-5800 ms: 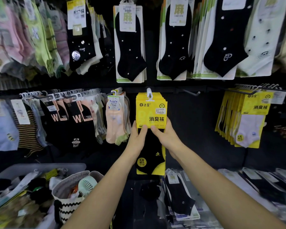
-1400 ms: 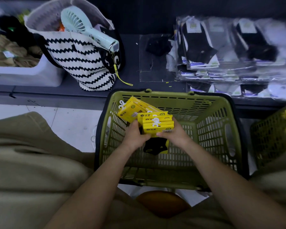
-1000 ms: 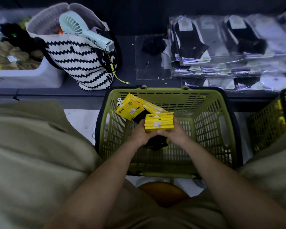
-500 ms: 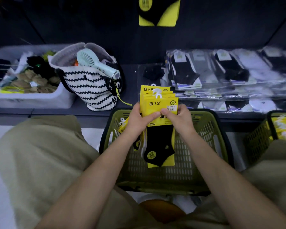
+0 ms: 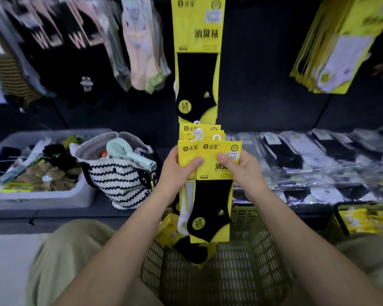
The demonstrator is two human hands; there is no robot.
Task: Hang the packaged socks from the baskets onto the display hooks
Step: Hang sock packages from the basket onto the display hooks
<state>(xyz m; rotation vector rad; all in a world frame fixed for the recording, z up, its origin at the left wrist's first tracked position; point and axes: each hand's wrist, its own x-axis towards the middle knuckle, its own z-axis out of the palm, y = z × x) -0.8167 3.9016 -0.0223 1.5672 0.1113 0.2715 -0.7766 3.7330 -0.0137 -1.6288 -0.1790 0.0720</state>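
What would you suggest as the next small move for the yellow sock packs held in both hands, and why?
Probably raise the stack of yellow sock packs toward the matching hanging packs directly above: both the left hand and the right hand grip it upright, white hanger loops on top, and it sits below that row.

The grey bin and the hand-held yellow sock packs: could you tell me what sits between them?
In the head view, a black-and-white zigzag bag stands there, with a mint handheld fan resting on its top.
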